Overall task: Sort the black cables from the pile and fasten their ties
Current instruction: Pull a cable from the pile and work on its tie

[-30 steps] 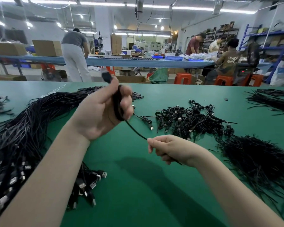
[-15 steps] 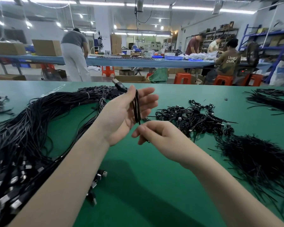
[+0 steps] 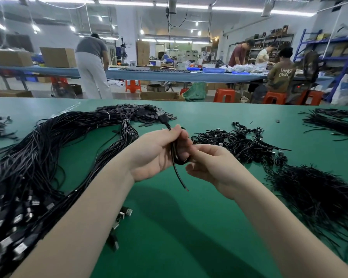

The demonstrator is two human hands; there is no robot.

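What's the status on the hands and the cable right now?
Left hand grips coiled cable. Right hand pinches the coil. Loose end hangs down, no tie on yet. Nothing blocking.

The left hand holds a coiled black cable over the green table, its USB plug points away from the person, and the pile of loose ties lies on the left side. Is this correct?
Not quite. In the head view the pile of loose ties lies on the right side; the left side holds the long cable bundle. The rest holds: the left hand grips the coiled black cable, USB plug pointing away.

- desk (image 3: 169,227) under the hands: plain green
- cable (image 3: 176,167) between the hands: black, tiny red tip
- pile (image 3: 38,157) left of the hands: black, silver plugs
- stools (image 3: 224,95) way behind: orange
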